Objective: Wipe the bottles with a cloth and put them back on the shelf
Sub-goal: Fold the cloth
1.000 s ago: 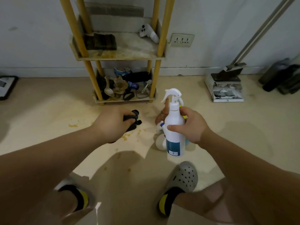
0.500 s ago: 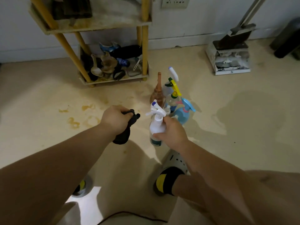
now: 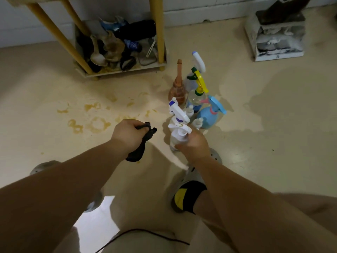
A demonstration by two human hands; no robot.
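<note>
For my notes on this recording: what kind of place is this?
Likely a home utility or storage corner: a cluttered yellow-legged shelf rack, plastic spray bottles grouped on a stained beige floor.

Bottom shelf tier [image 3: 127, 69] packed with clutter, yellow posts [image 3: 158, 30] at its corners. Bottle cluster [image 3: 197, 99] crowds the floor just right of it, bottles touching. Stained floor [image 3: 54, 99] left of cluster open; right side open to white box [image 3: 277, 53].

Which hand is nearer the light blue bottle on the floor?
Right. The right hand, gripping a white spray bottle, is just below-left of the blue bottle in the picture. The left hand, holding the cloth, is farther off to the left.
</note>
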